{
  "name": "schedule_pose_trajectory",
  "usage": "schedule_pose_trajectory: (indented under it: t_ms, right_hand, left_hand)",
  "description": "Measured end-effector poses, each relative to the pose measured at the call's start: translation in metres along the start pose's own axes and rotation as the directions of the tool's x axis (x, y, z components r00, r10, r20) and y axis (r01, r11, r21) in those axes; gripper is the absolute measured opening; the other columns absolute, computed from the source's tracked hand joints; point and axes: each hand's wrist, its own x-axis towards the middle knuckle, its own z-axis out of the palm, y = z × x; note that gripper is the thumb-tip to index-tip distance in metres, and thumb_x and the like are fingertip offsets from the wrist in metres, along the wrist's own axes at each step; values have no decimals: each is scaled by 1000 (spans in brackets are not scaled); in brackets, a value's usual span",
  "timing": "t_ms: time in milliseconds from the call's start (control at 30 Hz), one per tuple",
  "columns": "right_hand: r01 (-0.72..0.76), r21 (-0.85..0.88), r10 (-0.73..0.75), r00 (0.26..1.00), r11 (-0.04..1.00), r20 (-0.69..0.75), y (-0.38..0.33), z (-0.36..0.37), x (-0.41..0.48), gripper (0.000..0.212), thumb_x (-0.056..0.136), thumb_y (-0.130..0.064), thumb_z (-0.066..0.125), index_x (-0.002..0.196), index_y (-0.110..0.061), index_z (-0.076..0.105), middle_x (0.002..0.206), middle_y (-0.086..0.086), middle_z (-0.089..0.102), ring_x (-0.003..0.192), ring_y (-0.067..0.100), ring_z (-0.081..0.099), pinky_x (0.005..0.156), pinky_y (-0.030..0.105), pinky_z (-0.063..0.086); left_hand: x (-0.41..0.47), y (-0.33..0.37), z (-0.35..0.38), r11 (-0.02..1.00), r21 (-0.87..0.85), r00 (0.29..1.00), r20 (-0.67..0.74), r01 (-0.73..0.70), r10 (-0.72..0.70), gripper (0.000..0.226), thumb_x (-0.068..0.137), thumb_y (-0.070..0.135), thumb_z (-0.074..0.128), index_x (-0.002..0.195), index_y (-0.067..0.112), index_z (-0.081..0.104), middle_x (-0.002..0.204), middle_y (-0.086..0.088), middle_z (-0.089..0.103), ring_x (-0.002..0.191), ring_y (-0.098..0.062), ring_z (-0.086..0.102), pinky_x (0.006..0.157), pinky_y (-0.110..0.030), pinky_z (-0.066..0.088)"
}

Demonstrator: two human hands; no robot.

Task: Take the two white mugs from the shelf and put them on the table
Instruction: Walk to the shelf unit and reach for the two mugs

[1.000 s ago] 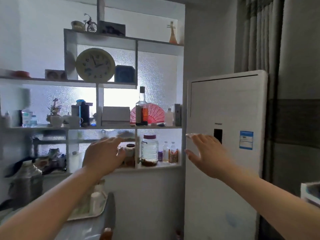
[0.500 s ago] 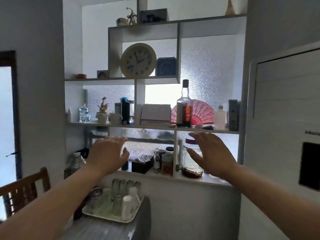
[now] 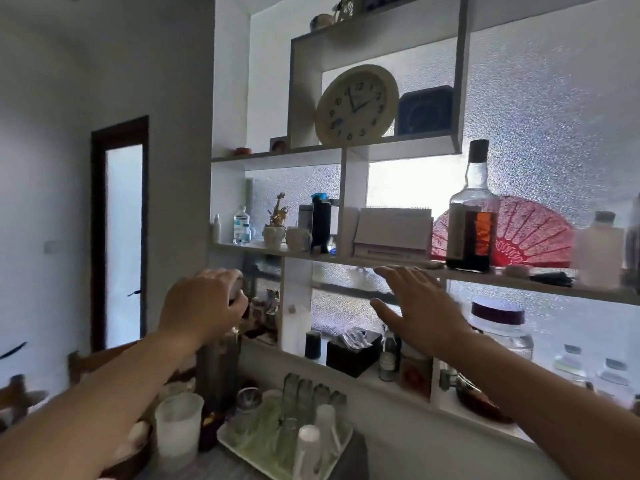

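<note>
A white mug (image 3: 297,239) stands on the middle shelf (image 3: 388,263), left of the upright divider. Touching its left side is a second white cup-shaped vessel (image 3: 273,236) with a dried sprig rising above it; I cannot tell whether the sprig stands in it. My left hand (image 3: 204,303) is raised below and left of them, fingers loosely curled, nothing in it. My right hand (image 3: 419,306) is spread flat just under the shelf edge, to the right of the mugs. Neither hand touches a mug. A strip of the grey table (image 3: 207,462) shows at the bottom.
A black flask (image 3: 320,226) stands right beside the mug. A tall liquor bottle (image 3: 472,216), a red fan (image 3: 526,237) and a desk calendar (image 3: 391,233) fill the shelf to the right. Below are a tray (image 3: 239,448) of upturned glasses, a plastic jug (image 3: 178,424) and a metal canister (image 3: 218,368).
The view has come closer to the shelf and swung left. Both hands have risen toward the middle shelf, and my left fingers have curled.
</note>
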Motion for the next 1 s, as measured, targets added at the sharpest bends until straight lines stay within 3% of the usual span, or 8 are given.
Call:
schedule_pose_trajectory:
  t_ms: [167, 400, 700, 1000]
  right_hand:
    - [44, 53, -44, 999, 998, 13, 22, 71, 58, 54, 92, -47, 46, 140, -21, 38, 140, 0, 50, 128, 21, 43, 109, 35, 27]
    - [50, 134, -55, 998, 990, 34, 40, 161, 132, 54, 92, -48, 44, 139, -21, 38, 141, 0, 49, 129, 20, 43, 109, 38, 30]
    - [53, 281, -59, 998, 958, 12, 54, 256, 214, 54, 91, -50, 43, 137, -22, 37, 141, 1, 49, 124, 23, 47, 93, 38, 45]
    - [112, 349, -103, 994, 930, -45, 101, 331, 311, 50, 90, -46, 45, 132, -19, 39, 127, 4, 55, 112, 25, 51, 83, 38, 49]
  left_hand:
    - [46, -26, 52, 997, 36, 997, -6, 71, -71, 40, 80, 39, 49, 115, 22, 57, 113, -3, 68, 97, -24, 62, 81, -36, 48]
    - [103, -55, 109, 990, 138, 999, -1, 39, -40, 40, 78, 37, 48, 114, 20, 57, 109, -3, 69, 95, -24, 62, 77, -36, 48]
    - [167, -71, 182, 980, 192, 998, -6, 62, -62, 41, 79, 40, 45, 114, 22, 56, 110, -1, 68, 95, -21, 61, 74, -33, 47]
    - [253, -68, 267, 977, 176, 993, -40, 121, -115, 41, 82, 41, 45, 119, 24, 53, 120, 2, 64, 103, -19, 59, 81, -36, 48]
